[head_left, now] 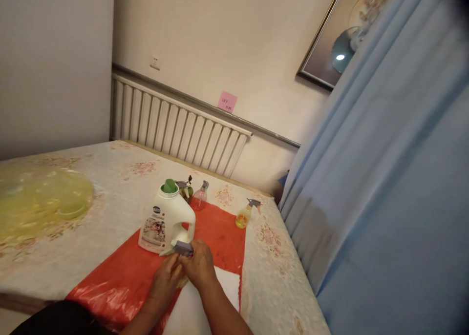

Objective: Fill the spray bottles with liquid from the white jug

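Both my hands are closed around a spray bottle with a grey trigger head (pixel 183 248), and its body is mostly hidden by the fingers. My right hand (pixel 202 267) grips the head from the right, while my left hand (pixel 164 278) wraps round below it. Just beyond them a white jug (pixel 169 217) with a handle and a picture label stands upright, a green funnel-like piece (pixel 169 186) in its mouth. Behind the jug are a pink spray bottle (pixel 200 198) and another, partly hidden spray bottle (pixel 187 192). A spray bottle with yellow liquid (pixel 242 219) stands farther right.
A red plastic sheet (pixel 223 237) lies on the flowered tablecloth (pixel 120 193), with a white sheet (pixel 190 308) under my forearms. At left sits a see-through yellow bulging object (pixel 44 203). A radiator (pixel 176 125) runs behind; a blue curtain (pixel 388 178) hangs at right.
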The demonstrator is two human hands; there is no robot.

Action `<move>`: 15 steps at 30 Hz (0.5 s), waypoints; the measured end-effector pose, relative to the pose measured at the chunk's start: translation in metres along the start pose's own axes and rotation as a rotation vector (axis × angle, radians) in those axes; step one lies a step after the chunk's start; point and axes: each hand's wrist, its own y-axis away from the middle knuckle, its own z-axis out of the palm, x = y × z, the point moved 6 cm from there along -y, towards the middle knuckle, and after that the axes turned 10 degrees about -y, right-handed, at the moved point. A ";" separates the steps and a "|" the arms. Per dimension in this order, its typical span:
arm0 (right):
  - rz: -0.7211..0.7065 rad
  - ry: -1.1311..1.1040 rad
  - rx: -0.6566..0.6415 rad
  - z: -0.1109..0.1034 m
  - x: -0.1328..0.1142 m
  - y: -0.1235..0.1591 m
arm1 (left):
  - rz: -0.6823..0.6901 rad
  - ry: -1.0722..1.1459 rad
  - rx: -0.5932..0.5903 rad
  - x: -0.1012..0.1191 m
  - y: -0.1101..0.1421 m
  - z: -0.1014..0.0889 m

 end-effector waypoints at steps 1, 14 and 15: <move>0.006 0.005 0.009 0.001 0.000 0.001 | -0.003 0.001 0.003 -0.001 0.000 0.001; 0.085 0.063 0.145 0.010 0.001 0.013 | 0.002 0.004 0.002 0.006 -0.001 -0.004; 0.081 0.061 0.154 0.011 0.001 0.013 | 0.005 0.004 -0.003 0.007 -0.001 -0.005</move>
